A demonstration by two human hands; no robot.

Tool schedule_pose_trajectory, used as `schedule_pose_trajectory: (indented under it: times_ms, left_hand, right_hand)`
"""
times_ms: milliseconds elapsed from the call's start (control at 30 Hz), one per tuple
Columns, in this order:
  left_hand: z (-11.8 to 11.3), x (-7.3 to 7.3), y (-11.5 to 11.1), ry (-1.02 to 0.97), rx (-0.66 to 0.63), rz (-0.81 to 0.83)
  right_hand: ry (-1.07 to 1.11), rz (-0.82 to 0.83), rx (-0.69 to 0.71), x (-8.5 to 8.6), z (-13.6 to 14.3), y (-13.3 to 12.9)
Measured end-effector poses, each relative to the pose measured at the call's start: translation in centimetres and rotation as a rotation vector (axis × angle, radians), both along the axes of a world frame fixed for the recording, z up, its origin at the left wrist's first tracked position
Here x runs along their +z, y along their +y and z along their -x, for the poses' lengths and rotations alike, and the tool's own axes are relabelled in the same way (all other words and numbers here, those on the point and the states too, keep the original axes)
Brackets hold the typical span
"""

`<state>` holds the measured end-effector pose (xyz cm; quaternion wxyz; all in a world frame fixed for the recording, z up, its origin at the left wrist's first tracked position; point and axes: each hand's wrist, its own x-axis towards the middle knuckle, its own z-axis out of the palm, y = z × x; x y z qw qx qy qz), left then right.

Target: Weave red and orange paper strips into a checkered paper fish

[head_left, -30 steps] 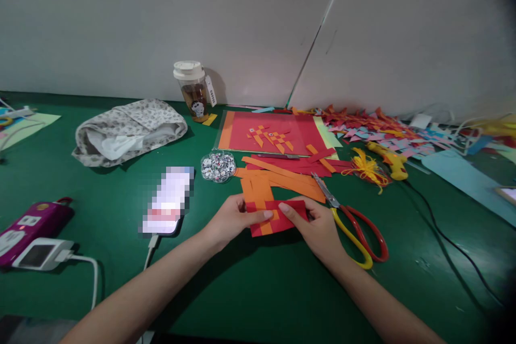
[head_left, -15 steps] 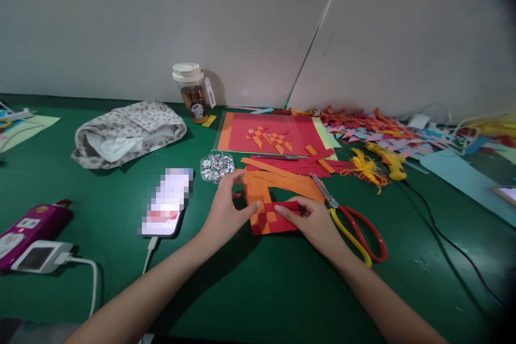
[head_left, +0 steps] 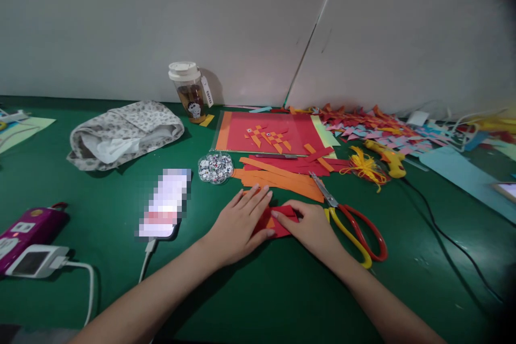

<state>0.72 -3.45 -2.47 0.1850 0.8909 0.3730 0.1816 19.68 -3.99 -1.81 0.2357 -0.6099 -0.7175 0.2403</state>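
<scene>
Red and orange paper strips, woven together (head_left: 281, 231), lie on the table between my hands. Over their left part rests my left hand (head_left: 241, 224), flat with its fingers stretched out, covering much of the weave. My right hand (head_left: 316, 226) pinches the red strips at the right side, thumb on top; the fingers beneath are partly hidden. Just beyond are loose orange strips (head_left: 278, 180). Scissors (head_left: 332, 201) with one red and one yellow handle lie right beside my right hand, blades pointing away.
Two woven paper fish (head_left: 276, 138) lie on a red sheet (head_left: 236, 131). Around are a case of googly eyes (head_left: 215, 167), a phone (head_left: 165, 201) on a cable, a yellow glue gun (head_left: 389, 158), yellow string (head_left: 365, 166), a cup (head_left: 189, 94), a cloth bag (head_left: 124, 131) and a power strip (head_left: 32, 231).
My left hand has gone from holding the weave's left edge to lying flat over it. The woven piece now lies lower on the table, and my right hand still pinches its right side.
</scene>
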Motion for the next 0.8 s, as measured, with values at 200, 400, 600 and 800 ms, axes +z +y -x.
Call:
schedule_pose_trajectory:
  times_ms: [200, 400, 600, 800]
  left_hand:
    - [0.3, -0.6, 0.1, 0.092, -0.039, 0.056]
    - [0.6, -0.1, 0.2, 0.113, -0.065, 0.04]
    - [0.9, -0.6, 0.4, 0.204, -0.08, -0.025]
    - [1.2, 0.0, 0.5, 0.237, -0.117, -0.068]
  right_hand:
    - [-0.102, -0.07, -0.037, -0.4, 0.0, 0.1]
    - [-0.123, -0.05, -0.031, -0.3, -0.1, 0.1]
    - [-0.11, -0.066, -0.019, -0.4, -0.2, 0.0]
    - [-0.132, -0.117, -0.02, -0.7, -0.2, 0.1]
